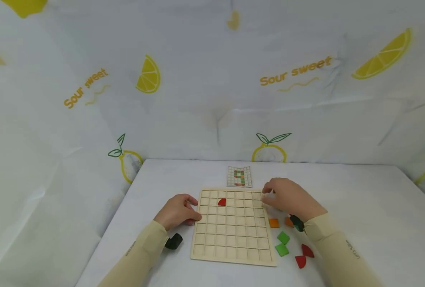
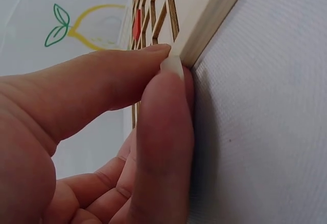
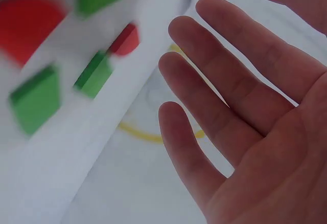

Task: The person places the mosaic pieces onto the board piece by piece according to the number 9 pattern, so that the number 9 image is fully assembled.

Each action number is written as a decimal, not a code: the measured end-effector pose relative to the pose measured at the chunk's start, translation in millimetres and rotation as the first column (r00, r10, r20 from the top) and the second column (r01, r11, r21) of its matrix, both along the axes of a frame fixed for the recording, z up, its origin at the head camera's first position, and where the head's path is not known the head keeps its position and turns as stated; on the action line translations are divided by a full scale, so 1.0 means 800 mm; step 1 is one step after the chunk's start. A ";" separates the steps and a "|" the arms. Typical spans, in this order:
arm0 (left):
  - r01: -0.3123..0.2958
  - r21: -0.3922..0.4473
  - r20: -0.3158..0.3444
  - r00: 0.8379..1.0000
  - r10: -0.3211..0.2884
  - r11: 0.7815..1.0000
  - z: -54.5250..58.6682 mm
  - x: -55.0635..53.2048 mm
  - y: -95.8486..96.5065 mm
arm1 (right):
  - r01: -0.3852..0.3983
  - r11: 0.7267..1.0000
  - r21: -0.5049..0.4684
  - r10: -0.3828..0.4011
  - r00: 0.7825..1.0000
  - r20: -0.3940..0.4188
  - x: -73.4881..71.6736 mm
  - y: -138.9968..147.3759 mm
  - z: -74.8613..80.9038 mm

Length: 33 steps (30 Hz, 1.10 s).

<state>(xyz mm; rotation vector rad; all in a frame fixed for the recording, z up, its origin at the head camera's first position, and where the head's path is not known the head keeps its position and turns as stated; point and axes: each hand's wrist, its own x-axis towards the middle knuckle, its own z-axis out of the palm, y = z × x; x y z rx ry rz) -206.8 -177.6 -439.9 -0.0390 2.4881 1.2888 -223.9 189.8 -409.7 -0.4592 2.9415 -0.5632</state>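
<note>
A pale wooden grid board (image 1: 230,231) lies flat on the white table, with one red quarter-circle tile (image 1: 222,202) in a cell of its upper rows. At the board's left edge, my left hand (image 1: 178,209) pinches the rim; the left wrist view has the thumb tip on top and another fingertip against the side. My right hand (image 1: 291,195) hovers by the upper right corner of the board. Its four fingers (image 3: 204,81) look extended and slightly spread in the right wrist view, with no tile in sight there on the palm.
Right of the board lie two orange tiles (image 1: 274,223), two green square tiles (image 1: 282,250) and two red quarter-circle tiles (image 1: 300,261). A small pattern card (image 1: 239,176) sits behind the board. A lemon-printed white sheet (image 1: 205,99) rises at the back.
</note>
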 end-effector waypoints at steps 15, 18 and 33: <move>0.000 0.070 0.035 0.999 -0.003 0.998 -0.002 -0.004 -0.008 | 0.169 0.985 0.030 -0.172 0.980 0.104 0.013 0.095 -0.010; 0.007 0.081 0.039 0.999 -0.010 0.997 -0.003 -0.005 -0.005 | 0.181 0.983 0.038 -0.184 0.976 0.115 0.013 0.106 -0.012; 0.002 0.085 0.043 0.999 -0.006 0.996 -0.006 -0.008 -0.005 | 0.174 0.984 0.045 -0.178 0.978 0.110 0.010 0.114 -0.023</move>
